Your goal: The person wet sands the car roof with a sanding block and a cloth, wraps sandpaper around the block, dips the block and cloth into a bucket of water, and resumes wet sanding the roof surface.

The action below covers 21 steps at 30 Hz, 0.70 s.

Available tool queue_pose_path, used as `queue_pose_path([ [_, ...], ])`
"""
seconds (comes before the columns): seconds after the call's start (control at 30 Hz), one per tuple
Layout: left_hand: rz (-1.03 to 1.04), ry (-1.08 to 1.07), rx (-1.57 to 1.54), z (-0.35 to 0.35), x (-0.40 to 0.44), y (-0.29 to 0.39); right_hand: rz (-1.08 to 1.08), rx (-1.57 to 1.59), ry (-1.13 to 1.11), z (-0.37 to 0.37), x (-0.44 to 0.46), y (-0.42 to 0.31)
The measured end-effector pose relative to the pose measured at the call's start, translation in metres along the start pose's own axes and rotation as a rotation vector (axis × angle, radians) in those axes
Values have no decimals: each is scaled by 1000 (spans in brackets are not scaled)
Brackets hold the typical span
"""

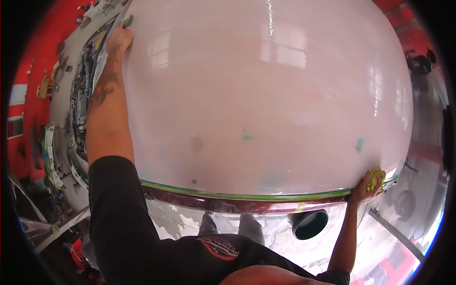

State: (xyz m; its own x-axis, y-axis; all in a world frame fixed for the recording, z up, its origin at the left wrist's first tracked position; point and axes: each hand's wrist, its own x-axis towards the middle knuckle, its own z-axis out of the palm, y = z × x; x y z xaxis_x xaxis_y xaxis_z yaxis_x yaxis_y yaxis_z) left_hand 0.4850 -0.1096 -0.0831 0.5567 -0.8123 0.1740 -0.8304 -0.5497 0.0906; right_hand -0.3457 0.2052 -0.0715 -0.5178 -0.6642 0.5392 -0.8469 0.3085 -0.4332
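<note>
A large, curved, pale pink car panel fills the middle of the view, its surface glossy with several greenish and dark spots. My left hand reaches to the panel's far left edge, its fingers closed round a small grey pad that is only partly visible. At the near right corner, my right hand grips a crumpled yellow-green cloth against the panel. Green masking tape runs along the near edge, above a dark red strip of bodywork.
An exposed engine bay lies left of the panel. A dark bucket is on the floor near my feet, below the near edge. A wheel shows at the right. Another person is in the background at the far right.
</note>
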Motion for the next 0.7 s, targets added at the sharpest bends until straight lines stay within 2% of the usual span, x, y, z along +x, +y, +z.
queue_pose_path([
  [0.03, -80, 40, 27, 2, 3, 7, 2, -10, 1, -1, -1, -4],
  [0.1, 85, 134, -104, -5, -7, 90, -8, 9, -2, 0, -1, -3],
  [0.13, 174, 84, -92, -2, -2, 137, -16, 30, -16, -1, -1, -1],
  [0.17, 241, 258, -135, -45, -73, 237, -28, 46, -21, -1, -1, 0],
  [0.2, 282, 227, -264, -53, -92, 303, -28, 43, -21, -1, 0, 0],
  [0.27, 616, 275, -443, -31, -143, 410, -69, 90, -29, -2, -1, 1],
  [0.33, 857, 47, -538, 7, -212, 539, -58, 119, -38, -5, -2, 5],
  [0.37, 913, 35, -328, -40, -272, 544, -69, 107, -28, -4, -3, 5],
  [0.4, 952, 173, -328, -50, -297, 544, -87, 99, -20, -3, -1, 5],
  [0.47, 1030, 193, -337, -40, -259, 521, -91, 89, -28, -6, 0, 10],
  [0.5, 921, 52, -394, -37, -219, 489, -87, 81, -27, -4, 0, 12],
  [0.53, 885, 398, -514, -26, -180, 431, -87, 92, -31, -2, 0, 13],
  [0.57, 791, 285, -462, -40, -145, 378, -67, 84, -27, -2, 1, 14],
  [0.63, 477, 229, -291, -53, -94, 271, -52, 63, -23, -2, 1, 10],
  [0.67, 342, 158, -148, -46, -68, 212, -55, 62, -19, 0, 0, 7],
  [0.7, 250, 61, -156, -10, -19, 143, -30, 73, 2, 1, -1, 5],
])
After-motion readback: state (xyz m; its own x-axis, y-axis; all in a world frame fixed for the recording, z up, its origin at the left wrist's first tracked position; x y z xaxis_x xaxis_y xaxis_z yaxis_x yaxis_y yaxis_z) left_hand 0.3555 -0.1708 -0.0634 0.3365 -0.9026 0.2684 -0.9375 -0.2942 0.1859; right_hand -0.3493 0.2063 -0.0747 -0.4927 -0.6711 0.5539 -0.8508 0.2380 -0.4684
